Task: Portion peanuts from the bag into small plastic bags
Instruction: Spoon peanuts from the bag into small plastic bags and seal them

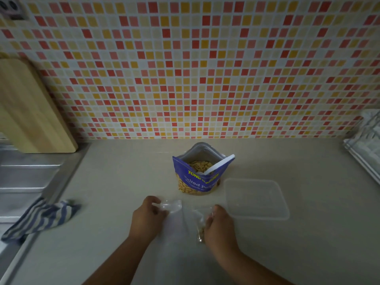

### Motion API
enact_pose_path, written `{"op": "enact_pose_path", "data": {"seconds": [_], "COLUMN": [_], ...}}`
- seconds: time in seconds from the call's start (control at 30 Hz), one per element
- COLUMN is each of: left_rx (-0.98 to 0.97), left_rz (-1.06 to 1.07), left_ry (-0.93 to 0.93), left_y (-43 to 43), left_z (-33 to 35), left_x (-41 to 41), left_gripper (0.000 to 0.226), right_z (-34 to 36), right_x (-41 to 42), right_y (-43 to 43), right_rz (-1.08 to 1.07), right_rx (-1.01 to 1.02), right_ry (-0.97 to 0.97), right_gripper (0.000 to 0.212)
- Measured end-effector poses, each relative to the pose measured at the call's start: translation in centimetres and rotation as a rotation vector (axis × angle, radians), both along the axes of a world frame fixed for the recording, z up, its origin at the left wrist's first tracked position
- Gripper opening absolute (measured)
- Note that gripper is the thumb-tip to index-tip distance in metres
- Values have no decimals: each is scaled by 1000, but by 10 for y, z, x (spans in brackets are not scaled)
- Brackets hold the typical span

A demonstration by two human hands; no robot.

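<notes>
Beige table (287, 254) below red/yellow/orange mosaic wall (185, 68). Blue peanut bag (200, 171) upright, open, centre. Left hand (148, 218) pinches empty small plastic bag (171, 205); right hand (219, 225) closed on peanut-filled bag (199, 227). Clear container (256, 199) to the right; striped cloth (39, 219) by sink (24, 177).

2 bare forearms, left hand (147, 219) and right hand (219, 227), no sleeves.
</notes>
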State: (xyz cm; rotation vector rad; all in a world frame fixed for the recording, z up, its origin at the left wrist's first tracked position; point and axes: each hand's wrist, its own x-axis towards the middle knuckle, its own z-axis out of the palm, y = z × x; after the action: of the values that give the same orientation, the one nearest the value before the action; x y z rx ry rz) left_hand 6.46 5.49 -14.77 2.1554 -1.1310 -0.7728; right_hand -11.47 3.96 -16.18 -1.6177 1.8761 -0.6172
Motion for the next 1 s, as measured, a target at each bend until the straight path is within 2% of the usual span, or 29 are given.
{"op": "enact_pose_path", "data": {"seconds": [0.13,0.3,0.4,0.53,0.6,0.63,0.7,0.83,0.93,1.0], "left_rx": [-44,-76,-104,-183,-229,-236,-213,-311,-473,-550], "left_rz": [-31,-162,-215,-255,-261,-281,-343,-373,-314,-305], "left_ry": [11,34,78,287,465,563,700,570,312,153], "left_y": [0,1,2,4,6,7,7,2,-8,-13], "left_z": [1,8,16,36,55,64,80,102,104,104], "left_x": [8,16,16,11,4,0,-9,-29,-36,-37], "left_gripper": [21,34,34,26,21,23,36,19,33,39], "right_z": [3,11,20,44,60,67,78,104,122,134], "right_x": [2,10,12,14,11,10,4,-1,-7,-13], "right_y": [9,14,10,0,-3,-3,-5,-11,-14,-14], "right_rz": [72,168,240,324,284,262,231,238,173,193], "right_rx": [-45,-251,-312,-33,-18,-50,-91,-130,-211,-269], "right_ry": [127,165,140,-145,-284,-350,-451,-572,-660,-653], "right_gripper": [44,45,32,29,9,10,29,33,36,35]}}
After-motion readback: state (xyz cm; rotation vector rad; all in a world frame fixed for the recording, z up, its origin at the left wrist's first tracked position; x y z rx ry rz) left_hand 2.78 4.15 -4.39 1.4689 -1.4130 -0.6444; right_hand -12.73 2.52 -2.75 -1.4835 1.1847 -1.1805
